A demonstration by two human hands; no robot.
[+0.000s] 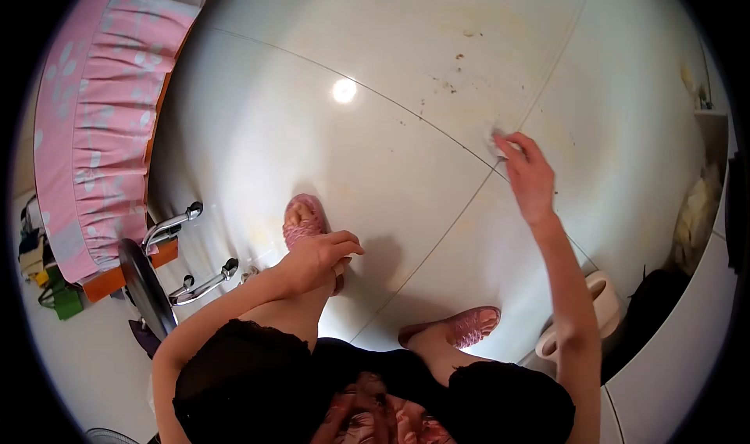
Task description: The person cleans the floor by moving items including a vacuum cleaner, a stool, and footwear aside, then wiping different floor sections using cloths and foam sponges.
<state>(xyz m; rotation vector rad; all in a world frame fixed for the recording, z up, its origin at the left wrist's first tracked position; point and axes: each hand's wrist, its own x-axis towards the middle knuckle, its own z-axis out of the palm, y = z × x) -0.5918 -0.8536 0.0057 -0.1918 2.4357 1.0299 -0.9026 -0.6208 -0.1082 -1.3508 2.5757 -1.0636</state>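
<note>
My right hand is low over the tiled floor, its fingers closed on a small whitish wad that looks like tissue. Dark crumbs and specks lie on the tiles above and to the left of it. My left hand hangs beside my left leg, fingers curled in loosely; nothing shows in them. Under that hand is one pink slipper on my foot, and the other pink slipper is at the lower middle.
A pink ruffled cover runs along the left, with a chrome-legged stool or chair beneath it. A green bag lies at far left. Cream slippers and a black item are at lower right.
</note>
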